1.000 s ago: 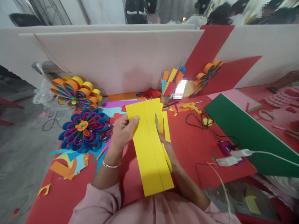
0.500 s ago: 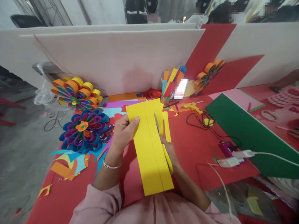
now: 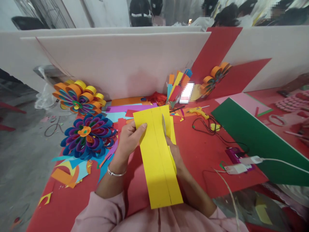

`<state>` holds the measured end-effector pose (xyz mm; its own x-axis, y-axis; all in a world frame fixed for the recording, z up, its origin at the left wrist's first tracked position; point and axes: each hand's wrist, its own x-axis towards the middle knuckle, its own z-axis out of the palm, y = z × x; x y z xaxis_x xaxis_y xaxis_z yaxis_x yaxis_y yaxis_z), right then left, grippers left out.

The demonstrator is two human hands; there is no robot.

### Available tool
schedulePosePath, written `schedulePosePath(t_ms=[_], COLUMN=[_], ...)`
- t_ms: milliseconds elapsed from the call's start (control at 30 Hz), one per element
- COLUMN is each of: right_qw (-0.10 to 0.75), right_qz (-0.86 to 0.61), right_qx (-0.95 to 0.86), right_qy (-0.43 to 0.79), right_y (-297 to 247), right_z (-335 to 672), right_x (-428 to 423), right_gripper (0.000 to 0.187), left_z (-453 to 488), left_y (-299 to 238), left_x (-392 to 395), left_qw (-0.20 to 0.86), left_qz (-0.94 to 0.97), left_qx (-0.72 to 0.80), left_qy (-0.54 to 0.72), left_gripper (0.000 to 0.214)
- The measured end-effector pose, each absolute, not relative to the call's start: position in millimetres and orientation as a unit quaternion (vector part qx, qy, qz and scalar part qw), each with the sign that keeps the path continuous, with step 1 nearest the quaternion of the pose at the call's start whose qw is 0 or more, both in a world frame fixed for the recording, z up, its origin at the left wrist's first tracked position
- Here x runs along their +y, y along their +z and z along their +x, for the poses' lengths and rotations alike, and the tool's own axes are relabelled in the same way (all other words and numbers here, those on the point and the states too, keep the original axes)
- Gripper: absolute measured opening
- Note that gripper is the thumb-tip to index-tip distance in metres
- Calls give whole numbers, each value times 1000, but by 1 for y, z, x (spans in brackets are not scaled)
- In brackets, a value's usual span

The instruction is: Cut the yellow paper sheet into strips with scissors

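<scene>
A sheet of yellow paper with a dark line drawn along its length is held up over the red table. My left hand pinches its upper left edge, thumb on top. My right hand grips yellow-handled scissors at the sheet's right side. One blade shows above the paper, lying along a cut near the right edge; the handles are partly hidden behind the sheet. A strip on the right of the cut still joins the sheet near the top.
Blue-purple and orange-yellow paper flowers stand at left among paper scraps. Further right lie a yellow glue gun, a purple power strip with plugs, and a green board. A white board rises behind. Another person's hand shows at far right.
The yellow sheet and both hands have shifted slightly right and down. The scissors have moved with them and still lie at the cut.
</scene>
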<state>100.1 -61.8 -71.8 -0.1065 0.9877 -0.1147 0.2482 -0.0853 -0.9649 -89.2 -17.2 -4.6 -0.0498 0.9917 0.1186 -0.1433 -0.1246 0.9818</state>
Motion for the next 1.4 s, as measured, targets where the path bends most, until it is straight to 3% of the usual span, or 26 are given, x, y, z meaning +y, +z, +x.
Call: schedulePosePath(t_ms=[533,933,1400], right_qw=[325,401,372], right_qz=[-594,-539,-564], right_qx=[-572,-577,-619], right_qy=[463,464,400], right_y=[-58,-71,-61], right_z=[101,101,109], right_x=[-53,-57,-46], right_gripper=[32,34,27], left_z=[-90,-89,-85], left_y=[-10,-8,-3], left_x=[-15,-16,-19], left_qw=[497,497,520], left_qz=[483,482,481], left_qx=[447,443,449], left_qy=[566,570,545], left_gripper=[24,21,21])
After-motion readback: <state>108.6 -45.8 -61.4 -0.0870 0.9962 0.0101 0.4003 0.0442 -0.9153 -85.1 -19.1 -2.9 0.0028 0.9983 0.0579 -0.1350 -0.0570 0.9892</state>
